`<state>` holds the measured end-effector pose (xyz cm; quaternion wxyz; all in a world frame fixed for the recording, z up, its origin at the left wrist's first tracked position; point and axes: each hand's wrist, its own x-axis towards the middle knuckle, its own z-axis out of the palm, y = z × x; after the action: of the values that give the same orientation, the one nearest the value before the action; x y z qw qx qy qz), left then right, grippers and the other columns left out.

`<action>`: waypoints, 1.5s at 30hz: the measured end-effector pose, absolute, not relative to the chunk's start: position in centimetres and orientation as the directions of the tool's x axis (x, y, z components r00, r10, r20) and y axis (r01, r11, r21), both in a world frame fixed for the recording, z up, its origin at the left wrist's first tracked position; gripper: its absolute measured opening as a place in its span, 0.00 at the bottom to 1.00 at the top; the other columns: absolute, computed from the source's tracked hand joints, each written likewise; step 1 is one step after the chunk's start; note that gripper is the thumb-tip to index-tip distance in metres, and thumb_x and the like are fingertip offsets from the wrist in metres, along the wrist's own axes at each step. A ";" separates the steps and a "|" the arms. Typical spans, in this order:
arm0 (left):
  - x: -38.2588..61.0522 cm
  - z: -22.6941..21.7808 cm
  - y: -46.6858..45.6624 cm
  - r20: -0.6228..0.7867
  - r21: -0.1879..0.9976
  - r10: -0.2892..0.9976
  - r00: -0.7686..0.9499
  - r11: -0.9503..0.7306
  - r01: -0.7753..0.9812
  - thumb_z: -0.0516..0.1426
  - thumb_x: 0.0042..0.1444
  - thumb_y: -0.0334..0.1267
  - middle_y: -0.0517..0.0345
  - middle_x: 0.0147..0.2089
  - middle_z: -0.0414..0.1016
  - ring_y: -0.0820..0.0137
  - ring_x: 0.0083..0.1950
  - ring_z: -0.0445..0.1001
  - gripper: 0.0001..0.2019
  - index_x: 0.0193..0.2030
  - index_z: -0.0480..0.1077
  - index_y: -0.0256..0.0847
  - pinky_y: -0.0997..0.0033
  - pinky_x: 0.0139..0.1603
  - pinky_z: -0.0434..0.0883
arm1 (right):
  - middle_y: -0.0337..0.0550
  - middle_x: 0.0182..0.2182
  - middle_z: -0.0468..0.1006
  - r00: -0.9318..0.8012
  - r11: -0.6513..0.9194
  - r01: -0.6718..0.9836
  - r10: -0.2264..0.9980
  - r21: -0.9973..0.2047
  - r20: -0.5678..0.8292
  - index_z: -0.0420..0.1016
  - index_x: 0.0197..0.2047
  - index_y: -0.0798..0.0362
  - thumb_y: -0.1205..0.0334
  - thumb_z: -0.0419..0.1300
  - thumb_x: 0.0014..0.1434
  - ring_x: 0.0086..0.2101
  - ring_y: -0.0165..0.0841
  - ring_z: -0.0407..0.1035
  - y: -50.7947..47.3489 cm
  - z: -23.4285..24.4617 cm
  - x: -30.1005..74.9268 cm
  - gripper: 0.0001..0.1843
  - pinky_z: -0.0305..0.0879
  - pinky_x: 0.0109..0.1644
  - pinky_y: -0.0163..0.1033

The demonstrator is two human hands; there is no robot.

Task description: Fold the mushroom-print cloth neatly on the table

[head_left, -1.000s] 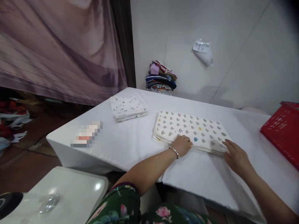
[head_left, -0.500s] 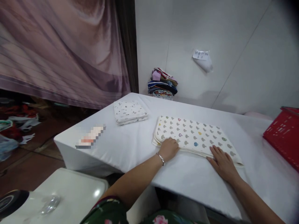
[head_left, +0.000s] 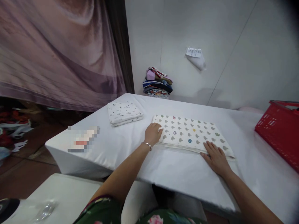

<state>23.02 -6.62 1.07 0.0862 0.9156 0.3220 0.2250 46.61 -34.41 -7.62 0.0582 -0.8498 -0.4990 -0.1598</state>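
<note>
A folded cream cloth [head_left: 184, 130] printed with grey mushroom-like shapes and a few coloured ones lies on the white-covered table [head_left: 177, 168]. At its left edge is my left hand [head_left: 153, 134], with a bracelet at the wrist; its fingers are bent toward the cloth and its thumb stands apart. My right hand [head_left: 216, 158] rests flat on the near right part of the cloth, fingers stretched out. Another folded white cloth [head_left: 125, 112] with small dark prints lies farther left, apart from both hands.
A red plastic basket [head_left: 279, 130] stands at the table's right end. Folded fabrics [head_left: 157, 82] are stacked by the wall. A pixelated item [head_left: 85, 140] lies near the left corner. Left of me is a white surface [head_left: 67, 189] with a clear object on it. A pinkish curtain [head_left: 60, 53] hangs behind.
My left hand has moved from the cloth's near edge to its left edge, its fingers less tucked in. My right hand stays flat on the cloth. The view has shifted slightly right.
</note>
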 end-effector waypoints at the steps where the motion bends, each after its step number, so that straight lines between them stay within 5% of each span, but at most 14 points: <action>1: 23.4 0.9 -6.2 0.329 0.290 0.625 0.708 -0.780 0.554 0.48 0.60 0.45 0.53 0.57 0.67 0.65 0.59 0.61 0.17 0.52 0.68 0.43 0.64 0.57 0.60 | 0.46 0.63 0.56 0.455 -0.497 0.866 0.830 0.057 0.323 0.54 0.65 0.51 0.45 0.40 0.62 0.62 0.41 0.47 -34.4 -7.6 46.6 0.32 0.47 0.62 0.52; 5: 23.8 -1.5 -4.9 0.097 0.234 0.694 0.714 -0.713 0.661 0.44 0.59 0.55 0.54 0.70 0.46 0.58 0.69 0.43 0.28 0.62 0.57 0.43 0.53 0.64 0.49 | 0.45 0.64 0.54 0.486 -0.512 0.858 0.830 0.029 0.274 0.54 0.65 0.52 0.44 0.40 0.62 0.63 0.40 0.45 -34.5 -7.2 46.4 0.33 0.45 0.63 0.52; 8: 23.4 -2.8 -4.6 0.061 0.234 0.705 0.706 -0.698 0.677 0.41 0.58 0.57 0.59 0.71 0.41 0.58 0.70 0.40 0.31 0.64 0.54 0.45 0.53 0.65 0.47 | 0.45 0.64 0.52 0.528 -0.532 0.846 0.831 -0.026 0.175 0.55 0.64 0.51 0.42 0.41 0.61 0.63 0.41 0.44 -34.4 -6.4 46.5 0.34 0.44 0.64 0.53; 18: 26.1 -0.4 -3.8 -0.052 0.183 0.733 0.679 -0.661 0.728 0.40 0.56 0.60 0.55 0.71 0.42 0.56 0.70 0.37 0.34 0.65 0.54 0.45 0.44 0.65 0.42 | 0.45 0.67 0.43 0.448 -0.426 0.871 0.893 -0.245 0.039 0.48 0.67 0.49 0.39 0.37 0.62 0.65 0.40 0.35 -25.2 -1.0 44.5 0.36 0.37 0.65 0.54; 21: 28.3 -0.3 -2.9 0.030 0.164 0.711 0.702 -0.697 0.698 0.37 0.57 0.61 0.54 0.71 0.40 0.59 0.71 0.35 0.36 0.66 0.52 0.42 0.48 0.67 0.39 | 0.46 0.67 0.40 0.395 -0.386 0.887 0.919 -0.252 -0.019 0.48 0.67 0.52 0.40 0.37 0.62 0.65 0.40 0.32 -20.4 0.0 43.6 0.36 0.34 0.65 0.53; 31: 29.2 -2.7 -2.2 -0.013 0.114 0.744 0.668 -0.662 0.741 0.34 0.57 0.59 0.52 0.71 0.40 0.60 0.71 0.34 0.37 0.68 0.47 0.38 0.52 0.68 0.37 | 0.48 0.67 0.40 0.320 -0.318 0.933 0.947 -0.168 -0.014 0.43 0.68 0.54 0.43 0.37 0.63 0.65 0.40 0.31 -7.9 -1.6 44.5 0.36 0.29 0.64 0.54; 45: 29.6 -2.6 -1.7 0.050 0.090 0.733 0.679 -0.680 0.728 0.37 0.58 0.58 0.48 0.70 0.45 0.55 0.70 0.40 0.36 0.66 0.51 0.36 0.50 0.66 0.43 | 0.48 0.67 0.37 0.311 -0.309 0.926 0.950 -0.216 -0.025 0.45 0.67 0.53 0.38 0.36 0.61 0.65 0.41 0.29 -11.8 -1.0 47.7 0.39 0.27 0.64 0.54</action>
<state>29.55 -1.68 -2.62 0.0315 0.9156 0.3988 0.0409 47.65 -11.78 -1.00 0.0804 -0.8057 -0.5822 0.0739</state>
